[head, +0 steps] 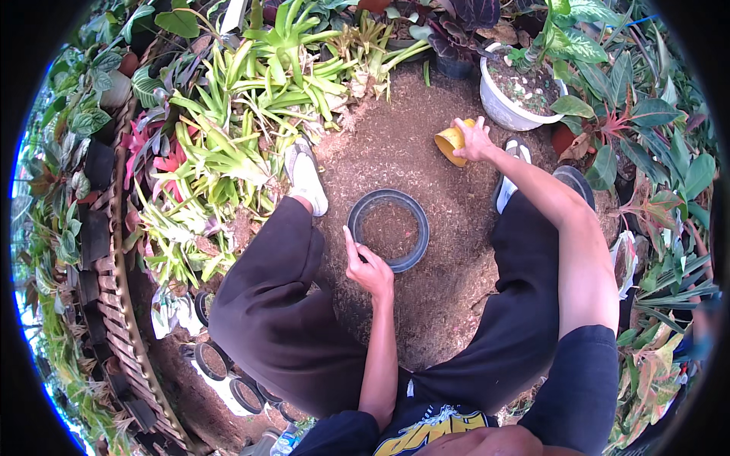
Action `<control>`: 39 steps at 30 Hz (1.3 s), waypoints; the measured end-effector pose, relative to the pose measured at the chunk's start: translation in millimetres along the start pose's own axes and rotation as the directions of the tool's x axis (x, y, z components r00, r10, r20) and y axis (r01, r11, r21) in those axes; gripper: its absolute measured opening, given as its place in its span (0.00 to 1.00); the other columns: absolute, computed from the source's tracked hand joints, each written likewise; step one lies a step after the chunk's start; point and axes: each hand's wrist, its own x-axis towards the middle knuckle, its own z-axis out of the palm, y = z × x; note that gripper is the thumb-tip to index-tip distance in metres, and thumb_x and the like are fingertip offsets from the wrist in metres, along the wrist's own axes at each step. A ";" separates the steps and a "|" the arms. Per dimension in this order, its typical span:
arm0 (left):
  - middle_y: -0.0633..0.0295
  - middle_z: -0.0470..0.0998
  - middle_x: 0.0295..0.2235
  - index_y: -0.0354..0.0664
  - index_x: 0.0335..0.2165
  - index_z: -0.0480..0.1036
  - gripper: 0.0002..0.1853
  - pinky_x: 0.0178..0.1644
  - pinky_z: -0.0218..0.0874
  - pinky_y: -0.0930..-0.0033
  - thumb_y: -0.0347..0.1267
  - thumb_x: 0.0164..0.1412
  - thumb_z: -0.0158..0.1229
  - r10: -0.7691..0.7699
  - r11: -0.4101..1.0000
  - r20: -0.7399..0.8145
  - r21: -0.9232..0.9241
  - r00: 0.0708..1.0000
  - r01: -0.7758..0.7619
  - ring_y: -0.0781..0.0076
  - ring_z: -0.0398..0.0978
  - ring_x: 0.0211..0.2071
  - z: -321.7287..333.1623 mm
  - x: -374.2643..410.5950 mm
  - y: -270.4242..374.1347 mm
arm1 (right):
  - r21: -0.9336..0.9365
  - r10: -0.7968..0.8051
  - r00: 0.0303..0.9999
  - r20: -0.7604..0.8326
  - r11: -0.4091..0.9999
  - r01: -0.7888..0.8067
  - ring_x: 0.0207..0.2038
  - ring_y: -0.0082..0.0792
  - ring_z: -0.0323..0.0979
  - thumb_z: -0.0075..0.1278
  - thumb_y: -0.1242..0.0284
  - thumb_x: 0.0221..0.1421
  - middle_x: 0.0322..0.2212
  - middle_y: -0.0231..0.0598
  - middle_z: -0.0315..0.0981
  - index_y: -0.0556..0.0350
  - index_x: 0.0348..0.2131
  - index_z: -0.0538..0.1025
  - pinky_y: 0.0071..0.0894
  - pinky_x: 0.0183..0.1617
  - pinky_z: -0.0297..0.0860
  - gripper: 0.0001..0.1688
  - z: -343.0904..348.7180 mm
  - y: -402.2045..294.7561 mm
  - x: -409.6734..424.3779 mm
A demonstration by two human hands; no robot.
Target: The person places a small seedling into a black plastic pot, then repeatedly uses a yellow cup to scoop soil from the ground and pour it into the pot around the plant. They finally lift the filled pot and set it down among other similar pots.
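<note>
My right hand (474, 140) grips a small yellow plastic pot (451, 145) around its side. The pot is tilted above the soil, its mouth facing left. Between my feet stands a round black plastic pot (422, 228) with brown soil (390, 230) inside its rim. My left hand (372, 273) is at the lower left of that rim, one finger extended and the others bent. Whether those fingers pinch the rim is hard to make out.
A white planter (502, 105) with a leafy plant stands beyond my right hand. Loose soil (393, 137) covers the ground. Uprooted-looking green bromeliads (245, 131) are heaped at left. Several soil-filled black pots (214, 361) stand behind my left leg, near a slatted edge (117, 273).
</note>
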 end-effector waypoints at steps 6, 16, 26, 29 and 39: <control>0.33 0.79 0.49 0.33 0.62 0.71 0.25 0.39 0.68 0.52 0.21 0.68 0.45 0.043 0.999 -0.028 -0.013 0.999 -0.043 0.39 0.82 0.36 1.5 0.1 2.0 | 0.135 -0.007 0.995 0.099 0.991 -0.006 0.63 0.73 0.50 0.69 0.60 0.46 0.52 0.70 0.66 0.34 0.60 0.60 0.75 0.62 0.56 0.47 27.0 -12.7 -23.2; 0.32 0.80 0.45 0.36 0.62 0.71 0.26 0.35 0.66 0.54 0.21 0.68 0.45 0.028 1.000 -0.019 -0.008 0.999 -0.028 0.48 0.78 0.27 3.6 2.5 2.2 | 0.409 -0.030 0.969 0.246 0.909 -0.076 0.64 0.62 0.51 0.64 0.62 0.50 0.51 0.47 0.74 0.35 0.59 0.63 0.68 0.69 0.51 0.40 7.4 9.7 -41.3; 0.33 0.80 0.47 0.35 0.62 0.71 0.25 0.38 0.68 0.53 0.22 0.68 0.46 -0.083 0.997 0.031 0.008 0.996 0.083 0.44 0.81 0.32 -3.6 -2.1 2.3 | 0.792 -0.197 0.814 0.547 0.437 -0.427 0.50 0.22 0.67 0.54 0.64 0.61 0.41 0.23 0.68 0.30 0.61 0.63 0.44 0.52 0.73 0.31 -70.5 40.7 -48.7; 0.35 0.77 0.53 0.32 0.61 0.71 0.25 0.46 0.71 0.51 0.21 0.67 0.46 -0.073 0.997 0.032 -0.029 0.997 0.074 0.40 0.81 0.45 -1.8 -2.8 -10.1 | 0.786 -0.257 0.776 0.576 0.435 -0.440 0.51 0.21 0.66 0.54 0.66 0.61 0.43 0.26 0.65 0.30 0.63 0.61 0.48 0.54 0.73 0.34 -106.2 16.8 -59.4; 0.43 0.71 0.20 0.44 0.63 0.71 0.28 0.30 0.62 0.54 0.21 0.67 0.47 -0.017 0.995 -0.038 -0.095 0.999 0.014 0.55 0.69 0.19 7.5 -4.0 -33.1 | 0.716 -0.343 0.828 0.443 0.691 -0.097 0.49 0.22 0.70 0.58 0.65 0.58 0.44 0.31 0.69 0.30 0.63 0.63 0.40 0.55 0.72 0.36 -185.2 -100.6 -120.4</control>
